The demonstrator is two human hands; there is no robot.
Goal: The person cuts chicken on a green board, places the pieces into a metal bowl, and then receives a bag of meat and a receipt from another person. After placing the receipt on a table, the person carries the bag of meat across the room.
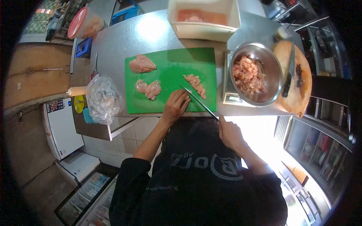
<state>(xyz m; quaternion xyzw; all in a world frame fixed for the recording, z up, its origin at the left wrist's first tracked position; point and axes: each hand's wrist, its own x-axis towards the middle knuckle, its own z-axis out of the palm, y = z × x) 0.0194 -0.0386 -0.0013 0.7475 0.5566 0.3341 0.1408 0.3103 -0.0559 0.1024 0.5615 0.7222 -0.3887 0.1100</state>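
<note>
My right hand (pixel 230 133) is closed around the handle of a kitchen knife (pixel 200 102), whose blade slants up and left across the green cutting board (pixel 171 67). My left hand (pixel 176 105) rests at the board's near edge, fingers curled together beside the blade. A small bit of raw chicken (pixel 189 92) shows at its fingertips; the rest is hidden under the hand. Right of the knife tip lies a row of diced chicken (pixel 196 84). Two larger chicken pieces, an upper one (pixel 142 64) and a lower one (pixel 152 90), lie on the board's left side.
A steel bowl (pixel 274 86) of diced meat sits on a scale (pixel 230 98) at the right. Beyond it, a second knife (pixel 290 71) lies on a round wooden board (pixel 303 86). A white bin (pixel 205 32) stands behind; a plastic bag (pixel 102 100) lies left.
</note>
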